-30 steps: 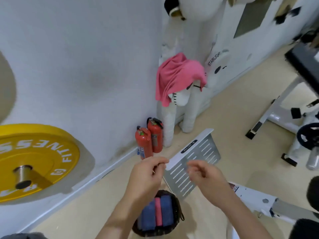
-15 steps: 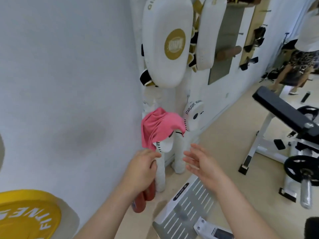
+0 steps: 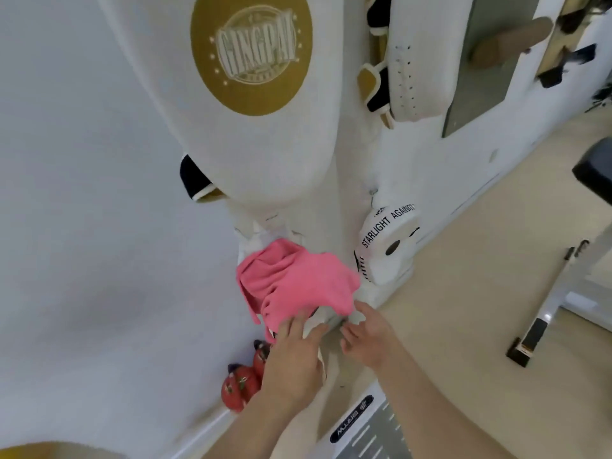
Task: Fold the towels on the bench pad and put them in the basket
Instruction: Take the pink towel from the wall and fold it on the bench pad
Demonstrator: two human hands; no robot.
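A crumpled pink towel (image 3: 294,283) hangs draped over white padded gear leaning against the wall. My left hand (image 3: 294,356) is just below it, fingers spread, its fingertips touching the towel's lower edge. My right hand (image 3: 367,336) is beside it to the right, fingers apart, its fingertips at the towel's lower right corner. Neither hand has closed on the cloth. The basket is out of view.
A big white kick pad (image 3: 251,94) with a gold emblem hangs on the wall above. Two red fire extinguishers (image 3: 241,384) stand at the wall's foot. A grey slotted footplate (image 3: 367,432) lies below my arms. A weight bench frame (image 3: 546,313) stands at right.
The view has swung up from the basket to the wall. Both hands have risen and reached forward to the pink towel's lower edge, and the left hand's fingers have spread.
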